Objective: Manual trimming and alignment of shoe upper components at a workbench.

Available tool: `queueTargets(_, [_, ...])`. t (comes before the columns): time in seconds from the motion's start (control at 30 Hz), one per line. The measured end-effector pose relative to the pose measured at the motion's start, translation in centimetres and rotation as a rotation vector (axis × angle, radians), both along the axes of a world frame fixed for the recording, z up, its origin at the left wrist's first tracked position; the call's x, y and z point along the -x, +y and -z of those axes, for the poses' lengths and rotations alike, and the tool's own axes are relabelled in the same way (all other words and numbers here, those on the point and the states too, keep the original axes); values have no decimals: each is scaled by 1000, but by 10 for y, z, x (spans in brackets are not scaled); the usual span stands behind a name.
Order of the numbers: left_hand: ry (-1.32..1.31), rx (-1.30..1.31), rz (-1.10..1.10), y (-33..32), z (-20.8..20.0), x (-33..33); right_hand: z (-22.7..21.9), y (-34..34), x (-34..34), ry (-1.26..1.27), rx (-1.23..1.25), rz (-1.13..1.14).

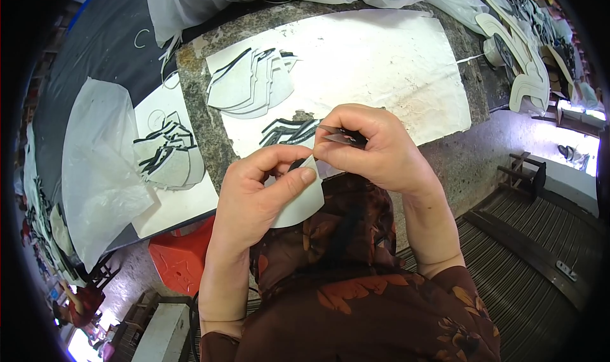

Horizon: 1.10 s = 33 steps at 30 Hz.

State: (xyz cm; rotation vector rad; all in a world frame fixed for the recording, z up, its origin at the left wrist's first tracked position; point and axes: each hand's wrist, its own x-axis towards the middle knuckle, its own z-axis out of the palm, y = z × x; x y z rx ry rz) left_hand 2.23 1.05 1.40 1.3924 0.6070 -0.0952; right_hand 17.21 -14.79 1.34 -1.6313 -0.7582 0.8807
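Note:
My left hand (pixel 254 187) holds a pale grey, curved cut piece (pixel 298 204) between thumb and fingers, above my lap at the table's near edge. A bit of black shows at its top, partly behind my fingers. My right hand (pixel 372 143) is closed round small dark snips (pixel 337 137), their blades pointing left. Its thumb and forefinger meet at the piece's upper corner, touching or nearly touching my left fingertips. Whatever they pinch there is too small to make out. Just beyond my hands lie several black-and-white strips (pixel 286 132).
A fanned stack of pale pieces with black edges (pixel 251 92) lies on a white sheet (pixel 381 63). Left of it are another pile (pixel 168 155) and clear plastic (pixel 98 165). A spool (pixel 499 49) and beige curved cut-outs (pixel 527 85) sit at right; a red stool (pixel 178 260) stands below left.

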Motion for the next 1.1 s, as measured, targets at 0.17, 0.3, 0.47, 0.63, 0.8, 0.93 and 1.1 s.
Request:
queueTargets(0.17, [-24,24,-23,-1,1,1,1,1,4,119,13,61])
queueTargets(0.3, [-53,96,-104,-2,3,-1,-3,5,4,182,50,66])
queueTargets(0.47, [-73,64,-86,-4,1,-10,-1,-5,-6,412,32,29])
queueTargets(0.63, [-149,-4,-254,-11,5,-3,13,7,-3,147,41,-125])
queueTargets(0.8, [-235,-107,-60,-10,21,-4,17,-5,5,184,-40,-33])
queueTargets(0.93, [-181,-105,-55,-12,14,-12,10,-10,6,155,-64,13])
queueTargets(1.1, [-71,-113,61,5,13,-6,13,-7,10,140,-182,40])
